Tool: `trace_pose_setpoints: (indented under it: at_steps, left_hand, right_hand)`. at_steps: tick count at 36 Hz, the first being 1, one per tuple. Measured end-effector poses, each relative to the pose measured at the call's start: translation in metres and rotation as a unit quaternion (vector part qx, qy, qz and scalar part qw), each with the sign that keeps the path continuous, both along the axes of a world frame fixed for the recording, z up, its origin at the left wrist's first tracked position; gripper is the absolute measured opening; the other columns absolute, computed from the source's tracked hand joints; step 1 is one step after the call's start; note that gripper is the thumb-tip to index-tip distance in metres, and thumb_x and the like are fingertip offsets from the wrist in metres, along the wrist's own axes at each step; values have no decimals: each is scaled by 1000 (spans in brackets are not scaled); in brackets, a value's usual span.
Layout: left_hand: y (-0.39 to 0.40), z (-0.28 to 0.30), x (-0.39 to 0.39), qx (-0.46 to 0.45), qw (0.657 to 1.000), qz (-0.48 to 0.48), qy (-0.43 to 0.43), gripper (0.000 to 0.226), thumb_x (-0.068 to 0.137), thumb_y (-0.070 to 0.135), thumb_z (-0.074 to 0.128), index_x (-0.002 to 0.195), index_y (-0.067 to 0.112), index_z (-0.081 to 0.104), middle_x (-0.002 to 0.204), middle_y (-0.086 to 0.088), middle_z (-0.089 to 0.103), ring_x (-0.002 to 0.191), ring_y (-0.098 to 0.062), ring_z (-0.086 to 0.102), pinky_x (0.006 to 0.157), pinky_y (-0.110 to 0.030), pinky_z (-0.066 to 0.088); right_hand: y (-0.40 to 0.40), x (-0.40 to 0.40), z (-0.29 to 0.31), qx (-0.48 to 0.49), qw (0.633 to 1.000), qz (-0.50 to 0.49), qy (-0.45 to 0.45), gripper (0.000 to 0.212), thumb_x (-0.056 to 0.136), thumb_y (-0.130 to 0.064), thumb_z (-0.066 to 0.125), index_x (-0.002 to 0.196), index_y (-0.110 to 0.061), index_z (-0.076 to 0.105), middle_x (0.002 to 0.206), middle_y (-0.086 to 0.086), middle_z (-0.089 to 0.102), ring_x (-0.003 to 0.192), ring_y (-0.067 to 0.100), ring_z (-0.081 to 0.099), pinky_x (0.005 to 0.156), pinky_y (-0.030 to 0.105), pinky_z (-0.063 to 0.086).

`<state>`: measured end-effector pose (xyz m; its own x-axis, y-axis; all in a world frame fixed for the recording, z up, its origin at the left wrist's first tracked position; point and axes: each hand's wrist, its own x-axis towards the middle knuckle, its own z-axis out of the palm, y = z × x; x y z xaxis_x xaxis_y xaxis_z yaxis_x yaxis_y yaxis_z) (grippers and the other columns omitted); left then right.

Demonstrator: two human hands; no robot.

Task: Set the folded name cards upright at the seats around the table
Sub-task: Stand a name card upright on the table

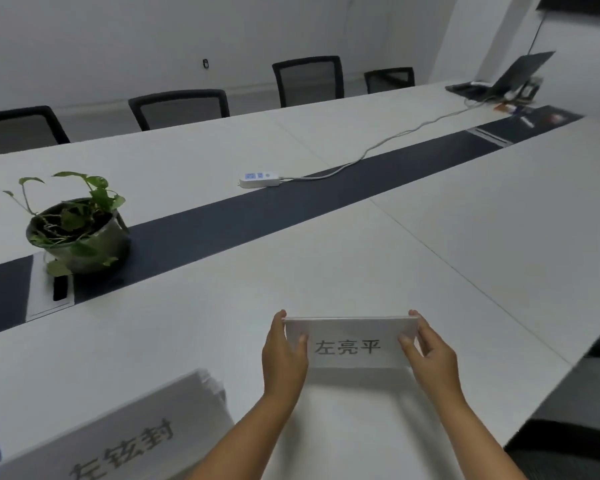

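Observation:
A white folded name card (352, 342) with three dark printed characters stands on the white table (482, 254) near its front edge, printed face toward me. My left hand (283, 356) grips its left end and my right hand (428, 353) grips its right end, thumbs on the front, fingers over the top fold. At the lower left lies a stack of more name cards (129, 434), flat and blurred, its top card printed with large characters.
A potted green plant (78, 233) stands on the dark centre strip (291, 202) at the left. A white power strip (260, 179) with a cable lies mid-table. A laptop (510, 76) sits far right. Black mesh chairs (309, 79) line the far side.

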<state>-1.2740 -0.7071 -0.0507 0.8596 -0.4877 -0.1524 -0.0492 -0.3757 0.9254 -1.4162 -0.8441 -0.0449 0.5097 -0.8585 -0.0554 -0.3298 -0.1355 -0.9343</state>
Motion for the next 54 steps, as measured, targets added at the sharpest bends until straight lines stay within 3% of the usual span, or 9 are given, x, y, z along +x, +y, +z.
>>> trace_pose_setpoints:
  at_steps: [11,16,23,30,35,43,49,52,54]
  left_hand:
    - [-56,-36,13,68,998,-10,4,63,84,13,57,139,15,26,145,-2,35,133,-19,34,107,-28,27]
    - [-48,-36,13,56,998,23,-33,55,85,14,56,136,14,34,143,-4,38,131,-22,37,111,-40,30]
    - [-48,-40,17,59,995,57,-61,37,86,5,53,122,8,52,129,-10,55,115,-22,52,104,-36,38]
    - [-49,-42,27,7,994,106,-19,20,79,4,63,99,3,67,98,-6,67,86,-9,60,70,-2,45]
    - [-50,-42,23,-24,991,129,16,17,77,5,66,94,5,68,89,-3,66,83,-2,59,74,-11,46]
    - [-54,-40,22,-35,989,139,39,22,77,7,66,99,5,67,96,-4,65,92,-16,60,87,-27,43]
    - [-52,-43,24,-32,992,118,41,22,79,9,65,99,15,67,103,1,63,90,-8,59,83,-23,41]
    - [-52,-42,27,-34,993,107,33,19,79,9,64,94,21,64,101,3,63,85,4,56,73,-6,43]
    - [-53,-41,30,-34,994,100,27,18,79,8,64,93,19,65,100,1,63,84,3,56,72,-6,42]
  right_hand:
    - [-62,19,-53,81,995,-13,53,54,85,-10,56,135,-13,37,143,4,40,132,22,36,108,33,30]
    - [-64,16,-58,80,995,-30,41,55,83,-11,60,133,-14,39,140,5,42,127,28,42,105,39,35]
    - [-71,23,-63,71,996,-53,-3,42,83,-4,57,124,-6,50,130,8,53,121,21,49,102,29,35]
    - [-93,45,-62,83,996,-23,-15,44,82,-4,58,126,-6,50,130,7,54,118,17,50,103,29,36]
    - [-110,58,-57,122,992,19,-37,47,81,-3,60,127,-6,48,128,7,55,111,13,51,99,26,38]
    - [-119,66,-58,128,990,42,-41,52,79,-1,61,128,-10,47,124,4,55,113,17,52,99,30,40]
    - [-119,64,-61,115,992,27,-47,55,79,-2,63,129,-17,46,120,-4,49,113,12,46,98,28,37]
    - [-119,64,-59,107,992,24,-54,50,78,0,63,125,-13,50,117,-1,53,109,14,49,97,29,40]
    - [-118,64,-58,102,993,20,-58,48,78,2,62,123,-10,51,115,0,54,108,14,51,94,28,40]
